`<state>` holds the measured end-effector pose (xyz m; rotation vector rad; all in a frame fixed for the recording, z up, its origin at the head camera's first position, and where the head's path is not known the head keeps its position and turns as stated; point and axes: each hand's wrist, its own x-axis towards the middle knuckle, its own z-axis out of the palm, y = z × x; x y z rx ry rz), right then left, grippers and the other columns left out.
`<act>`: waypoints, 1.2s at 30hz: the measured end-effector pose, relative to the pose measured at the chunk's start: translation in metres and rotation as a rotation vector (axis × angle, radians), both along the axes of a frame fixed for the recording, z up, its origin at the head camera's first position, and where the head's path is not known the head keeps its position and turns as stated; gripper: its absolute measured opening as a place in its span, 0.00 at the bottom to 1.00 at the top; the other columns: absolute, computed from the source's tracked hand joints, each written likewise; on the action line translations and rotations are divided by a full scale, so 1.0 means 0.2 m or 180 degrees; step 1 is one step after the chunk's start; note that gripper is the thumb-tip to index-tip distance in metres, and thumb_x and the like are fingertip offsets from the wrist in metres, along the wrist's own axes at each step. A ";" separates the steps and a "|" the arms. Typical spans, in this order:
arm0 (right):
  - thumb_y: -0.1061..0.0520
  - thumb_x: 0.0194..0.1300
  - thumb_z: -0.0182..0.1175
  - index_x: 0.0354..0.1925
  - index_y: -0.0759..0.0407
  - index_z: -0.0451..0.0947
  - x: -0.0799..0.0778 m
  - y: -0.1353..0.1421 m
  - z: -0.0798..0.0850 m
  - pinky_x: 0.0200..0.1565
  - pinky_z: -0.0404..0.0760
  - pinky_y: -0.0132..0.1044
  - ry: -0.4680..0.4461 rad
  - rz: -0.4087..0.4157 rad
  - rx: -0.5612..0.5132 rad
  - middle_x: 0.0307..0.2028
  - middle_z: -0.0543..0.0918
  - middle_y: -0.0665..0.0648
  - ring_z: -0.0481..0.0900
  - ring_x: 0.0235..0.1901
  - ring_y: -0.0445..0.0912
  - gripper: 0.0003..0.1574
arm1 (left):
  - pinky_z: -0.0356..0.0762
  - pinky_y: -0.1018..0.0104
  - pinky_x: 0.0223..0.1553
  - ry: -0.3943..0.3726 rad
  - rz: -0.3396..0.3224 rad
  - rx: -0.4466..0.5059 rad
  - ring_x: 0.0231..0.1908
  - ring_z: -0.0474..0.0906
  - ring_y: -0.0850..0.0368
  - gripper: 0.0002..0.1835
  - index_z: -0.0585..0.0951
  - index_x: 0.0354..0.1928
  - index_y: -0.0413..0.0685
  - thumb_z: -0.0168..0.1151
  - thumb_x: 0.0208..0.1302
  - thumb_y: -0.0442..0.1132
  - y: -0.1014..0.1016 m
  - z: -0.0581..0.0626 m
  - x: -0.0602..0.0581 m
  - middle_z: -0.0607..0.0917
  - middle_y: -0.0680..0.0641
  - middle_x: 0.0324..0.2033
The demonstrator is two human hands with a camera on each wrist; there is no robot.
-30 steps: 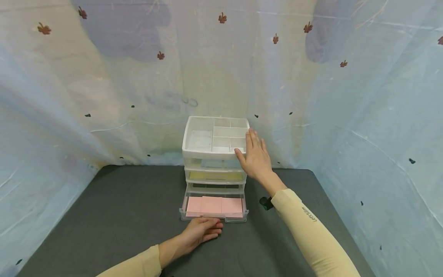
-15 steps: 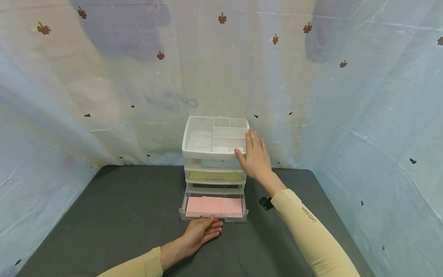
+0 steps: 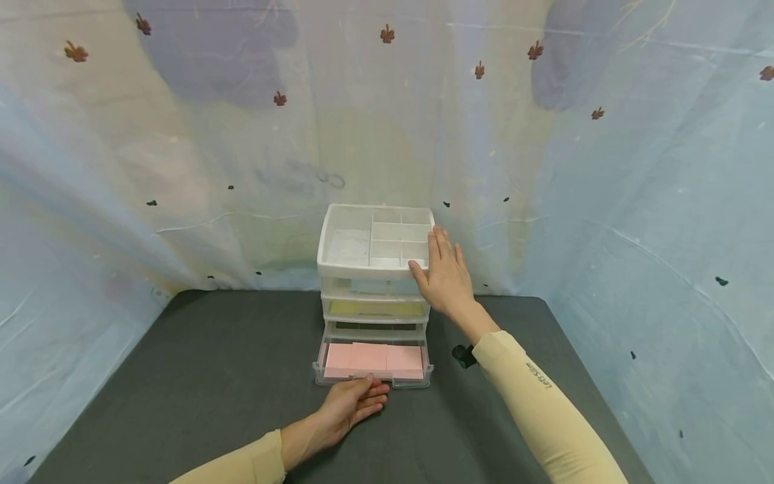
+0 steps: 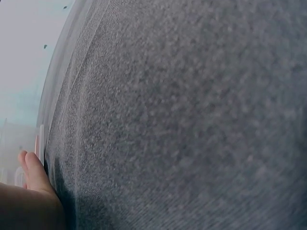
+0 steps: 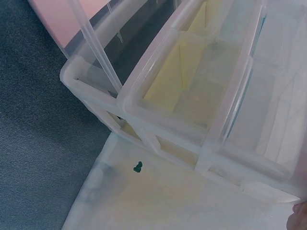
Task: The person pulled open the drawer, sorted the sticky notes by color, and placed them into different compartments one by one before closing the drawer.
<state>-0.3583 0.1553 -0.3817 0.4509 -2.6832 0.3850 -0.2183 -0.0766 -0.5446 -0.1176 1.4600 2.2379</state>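
A white plastic drawer unit (image 3: 376, 272) stands on the dark table, with a compartment tray on top. Its lowest clear drawer (image 3: 414, 384) is pulled out and holds pink paper pads (image 3: 369, 358). My left hand (image 3: 346, 409) is at the middle of that drawer's front, thumb tip at the lip and the other fingers loosely extended below it. My right hand (image 3: 449, 281) rests with straight fingers against the unit's upper right edge, thumb over the front corner of the top. In the right wrist view only a bit of my right hand (image 5: 298, 219) shows.
The drawer above holds yellow paper (image 3: 376, 308); light blue paper (image 3: 370, 286) shows in the upper one. A patterned curtain (image 3: 242, 134) hangs behind and beside the dark table (image 3: 242, 370). A small dark object (image 3: 463, 356) shows beside my right sleeve.
My left thumb has shifted from lying along the drawer's front to having its tip up at the lip. My right hand and the drawer stay in place.
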 end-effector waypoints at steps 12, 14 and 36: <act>0.30 0.81 0.37 0.83 0.64 0.39 -0.01 0.00 0.00 0.80 0.43 0.58 0.0013 0.0007 -0.0001 0.84 0.39 0.60 0.36 0.83 0.54 0.54 | 0.86 0.62 0.52 0.0075 0.0043 -0.0028 0.44 0.88 0.57 0.25 0.74 0.61 0.24 0.55 0.82 0.44 0.01 0.01 -0.04 0.89 0.40 0.49; 0.30 0.81 0.38 0.83 0.65 0.40 -0.01 0.00 0.00 0.80 0.43 0.58 0.0024 0.0004 -0.0004 0.84 0.40 0.60 0.37 0.83 0.54 0.54 | 0.86 0.63 0.52 0.0085 0.0044 -0.0034 0.44 0.88 0.57 0.24 0.74 0.61 0.25 0.55 0.82 0.44 0.02 0.01 -0.05 0.89 0.40 0.49; 0.29 0.81 0.37 0.83 0.64 0.39 -0.01 0.00 -0.01 0.80 0.43 0.58 0.0015 -0.0019 0.0015 0.84 0.39 0.60 0.36 0.83 0.54 0.54 | 0.85 0.62 0.54 0.0103 0.0123 -0.0003 0.47 0.88 0.57 0.26 0.71 0.65 0.24 0.52 0.84 0.44 0.05 0.00 -0.21 0.89 0.41 0.50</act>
